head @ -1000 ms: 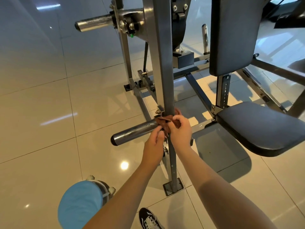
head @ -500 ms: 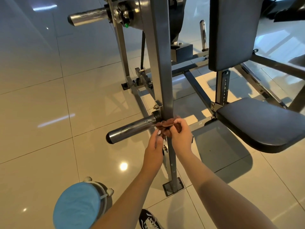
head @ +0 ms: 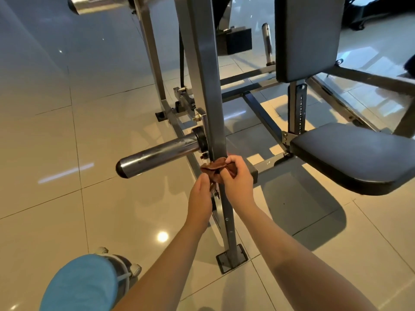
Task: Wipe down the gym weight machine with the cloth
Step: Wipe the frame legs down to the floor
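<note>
- Glossy tiled floor all round.
- Weight machine stands on it; most of its frame probably awaits wiping.
- Brown cloth is bunched against the upright post, below the chrome peg.
- Left grip and right grip both pinch the cloth.

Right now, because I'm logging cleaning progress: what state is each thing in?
cloth: bunched, held against the upright post.
left hand: pinches the cloth's left end.
right hand: grips the cloth's right end.
lower peg: bare, no plates loaded.
upper peg: bare where visible.
seat pad: unoccupied.
back pad: upright.
</note>
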The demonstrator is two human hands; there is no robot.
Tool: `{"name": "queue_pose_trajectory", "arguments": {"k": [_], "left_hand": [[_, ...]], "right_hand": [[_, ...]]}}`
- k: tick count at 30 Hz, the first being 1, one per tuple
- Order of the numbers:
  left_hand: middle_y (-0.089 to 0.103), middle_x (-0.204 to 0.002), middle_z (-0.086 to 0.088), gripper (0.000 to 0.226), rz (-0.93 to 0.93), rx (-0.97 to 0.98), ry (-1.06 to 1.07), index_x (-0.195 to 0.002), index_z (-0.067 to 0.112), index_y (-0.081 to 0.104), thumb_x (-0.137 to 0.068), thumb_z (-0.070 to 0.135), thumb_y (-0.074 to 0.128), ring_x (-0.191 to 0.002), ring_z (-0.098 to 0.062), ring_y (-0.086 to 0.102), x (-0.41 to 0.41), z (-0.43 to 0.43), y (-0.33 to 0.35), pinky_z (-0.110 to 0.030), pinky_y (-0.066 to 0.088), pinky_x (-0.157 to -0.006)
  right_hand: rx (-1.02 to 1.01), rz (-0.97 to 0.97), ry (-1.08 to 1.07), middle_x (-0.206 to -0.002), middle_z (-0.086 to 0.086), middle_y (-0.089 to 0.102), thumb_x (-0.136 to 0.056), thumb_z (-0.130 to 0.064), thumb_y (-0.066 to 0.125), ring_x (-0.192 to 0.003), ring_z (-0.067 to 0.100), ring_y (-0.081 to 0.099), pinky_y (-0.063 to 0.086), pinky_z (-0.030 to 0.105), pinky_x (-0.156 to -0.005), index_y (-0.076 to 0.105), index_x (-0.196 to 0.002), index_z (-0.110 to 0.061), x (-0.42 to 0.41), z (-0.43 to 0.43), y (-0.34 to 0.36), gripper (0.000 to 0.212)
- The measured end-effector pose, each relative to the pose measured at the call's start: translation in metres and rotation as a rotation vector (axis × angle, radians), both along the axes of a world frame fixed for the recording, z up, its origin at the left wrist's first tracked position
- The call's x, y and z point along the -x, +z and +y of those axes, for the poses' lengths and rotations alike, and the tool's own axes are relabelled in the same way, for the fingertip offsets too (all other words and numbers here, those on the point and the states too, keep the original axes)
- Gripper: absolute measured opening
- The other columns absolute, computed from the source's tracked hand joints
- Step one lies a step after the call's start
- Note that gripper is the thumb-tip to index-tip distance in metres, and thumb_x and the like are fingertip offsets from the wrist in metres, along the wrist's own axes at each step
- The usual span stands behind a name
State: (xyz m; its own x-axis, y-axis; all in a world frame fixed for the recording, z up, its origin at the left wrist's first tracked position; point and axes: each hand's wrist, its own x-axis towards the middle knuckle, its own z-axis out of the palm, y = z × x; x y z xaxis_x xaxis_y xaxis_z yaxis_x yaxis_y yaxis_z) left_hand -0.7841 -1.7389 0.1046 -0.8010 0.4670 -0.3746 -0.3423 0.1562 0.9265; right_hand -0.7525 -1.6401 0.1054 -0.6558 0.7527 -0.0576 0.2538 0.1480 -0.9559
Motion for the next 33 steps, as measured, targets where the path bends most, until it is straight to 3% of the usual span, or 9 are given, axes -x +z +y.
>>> {"name": "queue_pose_trajectory", "arguments": {"k": [3,5,8,12,16,19,26,30,33], "left_hand": [[0.064,-0.124,0.023,0.033,0.060,-0.025,-0.061,-0.132,0.048,0.055,-0.109,0.045,0.031,-0.121,0.007,0.054,-0.009,-0.003,-0.020,-0.014,0.041,-0.099],[0.065,-0.119,0.023,0.035,0.113,-0.021,-0.050,-0.135,0.043,0.056,-0.109,0.041,0.033,-0.111,0.013,0.055,-0.011,-0.002,-0.029,-0.005,0.041,-0.087],[0.064,-0.111,0.023,0.030,0.211,-0.014,-0.021,-0.123,0.042,0.060,-0.110,0.036,0.034,-0.100,0.020,0.054,-0.009,-0.002,-0.034,-0.001,0.039,-0.079],[0.056,-0.112,0.028,0.027,0.365,-0.060,0.028,-0.110,0.050,0.053,-0.110,0.029,0.035,-0.101,0.026,0.049,-0.003,0.002,-0.058,0.006,0.035,-0.079],[0.048,-0.128,0.035,0.033,0.545,-0.134,0.001,-0.137,0.033,0.054,-0.111,0.028,0.036,-0.124,0.013,0.046,-0.003,0.007,-0.104,-0.010,0.039,-0.105],[0.036,-0.139,0.043,0.038,0.700,-0.128,-0.004,-0.145,0.038,0.047,-0.110,0.038,0.033,-0.140,0.006,0.036,-0.004,0.007,-0.130,-0.026,0.031,-0.119],[0.063,-0.125,0.024,0.028,0.581,-0.284,0.012,-0.121,0.057,0.055,-0.105,0.057,0.033,-0.123,-0.001,0.056,-0.001,-0.005,-0.144,-0.043,0.048,-0.109],[0.057,-0.135,0.025,0.031,0.516,-0.319,-0.053,-0.132,0.054,0.047,-0.105,0.051,0.034,-0.130,0.002,0.051,-0.003,-0.010,-0.152,-0.041,0.046,-0.112],[0.049,-0.146,0.021,0.036,0.643,-0.271,-0.073,-0.141,0.049,0.040,-0.105,0.050,0.032,-0.136,0.002,0.044,-0.006,-0.010,-0.149,-0.035,0.041,-0.116]], "right_hand": [[0.004,-0.005,-0.042,-0.103,-0.013,0.067,-0.100,-0.008,0.058,-0.096,-0.004,0.065,0.059,0.018,-0.081,0.061,-0.102,-0.034,-0.017,-0.006,-0.025,0.026],[-0.009,-0.009,-0.050,-0.099,-0.014,0.067,-0.099,-0.007,0.060,-0.095,-0.003,0.065,0.059,0.018,-0.079,0.062,-0.100,-0.032,-0.018,-0.004,-0.030,0.026],[-0.054,0.018,-0.049,-0.098,-0.013,0.066,-0.097,-0.012,0.063,-0.095,0.003,0.066,0.060,0.026,-0.085,0.064,-0.101,-0.028,-0.012,0.006,-0.018,0.017],[-0.149,0.182,-0.032,-0.103,-0.023,0.060,-0.102,-0.016,0.057,-0.100,-0.009,0.058,0.051,0.009,-0.083,0.055,-0.107,-0.041,-0.003,0.005,-0.018,0.026],[-0.272,0.184,-0.070,-0.111,-0.019,0.060,-0.102,-0.014,0.057,-0.111,0.004,0.059,0.053,0.031,-0.101,0.055,-0.109,-0.043,-0.019,-0.007,-0.081,0.030],[-0.419,0.151,-0.116,-0.106,-0.021,0.058,-0.097,-0.013,0.062,-0.109,0.006,0.055,0.050,0.039,-0.102,0.059,-0.106,-0.038,-0.034,-0.008,-0.111,0.027],[-0.515,0.341,-0.115,-0.106,-0.015,0.060,-0.098,-0.013,0.063,-0.102,-0.009,0.053,0.038,0.000,-0.086,0.063,-0.110,-0.027,-0.011,-0.012,-0.076,0.018],[-0.451,0.353,-0.165,-0.113,-0.020,0.060,-0.099,-0.011,0.061,-0.108,-0.014,0.052,0.041,0.002,-0.091,0.065,-0.112,-0.028,-0.017,-0.024,-0.101,0.022],[-0.478,0.260,-0.172,-0.125,-0.012,0.058,-0.096,-0.011,0.066,-0.116,-0.002,0.051,0.042,0.011,-0.099,0.070,-0.110,-0.026,-0.031,-0.020,-0.114,0.021]]}}
